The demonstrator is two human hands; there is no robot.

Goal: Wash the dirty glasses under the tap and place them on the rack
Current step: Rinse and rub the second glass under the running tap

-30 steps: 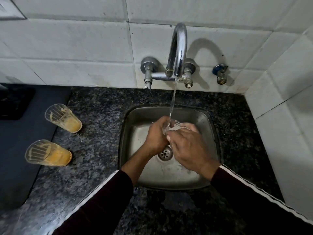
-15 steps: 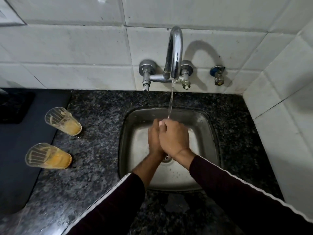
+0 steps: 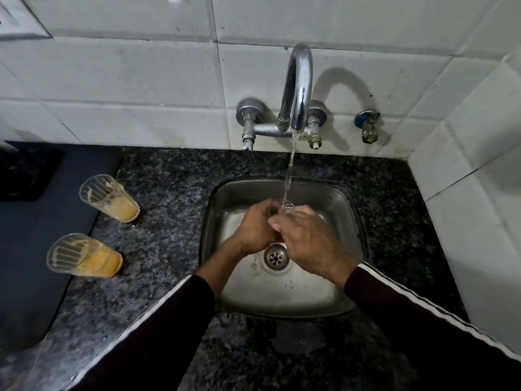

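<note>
Glass (image 3: 288, 206) is sitting under the tap (image 3: 298, 88), both hands clasped around it: left hand (image 3: 255, 231), right hand (image 3: 307, 239). Wet fingers risk letting it slip into the sink (image 3: 349, 218).

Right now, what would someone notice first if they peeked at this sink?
Water runs from the shiny tap onto a clear glass held between the left hand and right hand over the sink. On the counter to the left stand two dirty glasses with orange dregs.
</note>
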